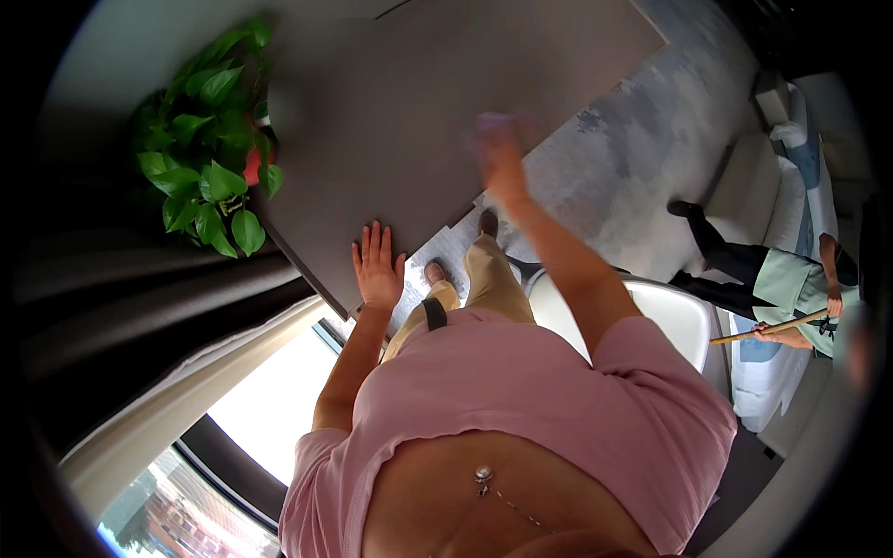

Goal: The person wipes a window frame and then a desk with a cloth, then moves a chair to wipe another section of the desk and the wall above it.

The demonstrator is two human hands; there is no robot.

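Observation:
My left hand (377, 268) lies palm down with its fingers spread on the near edge of a dark grey-brown desk top (391, 139); it holds nothing. Farther right, my right hand (504, 157) is over the desk near its right edge, blurred by motion. Its fingers are on a purple cloth (497, 125), which looks bunched against the surface. How far the fingers close round the cloth is hard to see because of the blur.
A leafy potted plant (209, 160) stands at the desk's left. Dark curtains (174, 279) hang by a bright window (268, 401). A white chair (673, 314) is close behind my right arm. At right, another person (795, 282) holds a wooden stick (774, 328) near beds.

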